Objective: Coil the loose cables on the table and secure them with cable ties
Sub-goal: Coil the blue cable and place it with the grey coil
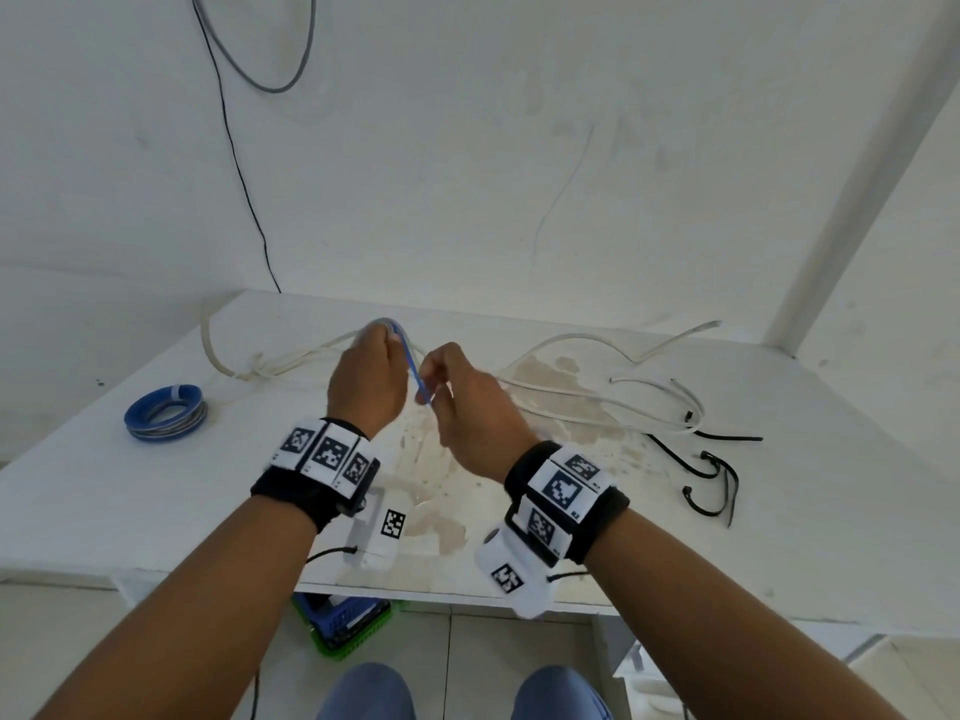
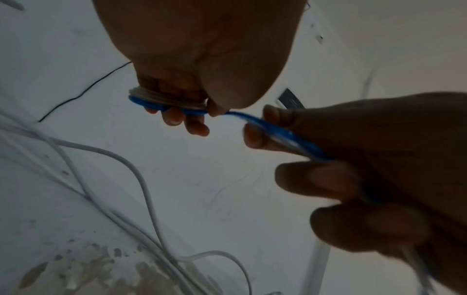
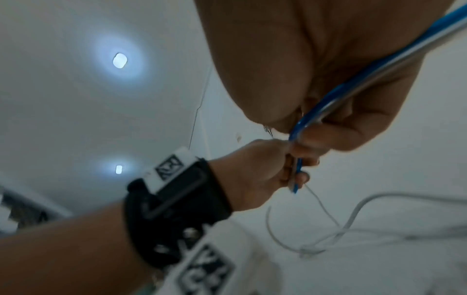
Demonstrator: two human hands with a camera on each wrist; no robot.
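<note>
Only unreadable markers (image 1: pixel 560 486) above hands (image 1: pixel 363 377).

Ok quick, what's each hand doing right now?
Left hand: grips a small coil of the blue and white cable.
Right hand: pinches the same cable's loose stretch.

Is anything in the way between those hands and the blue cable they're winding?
Nothing visible. The left hand already grips the small blue coil, and the right hand pinches its free blue end directly.
</note>
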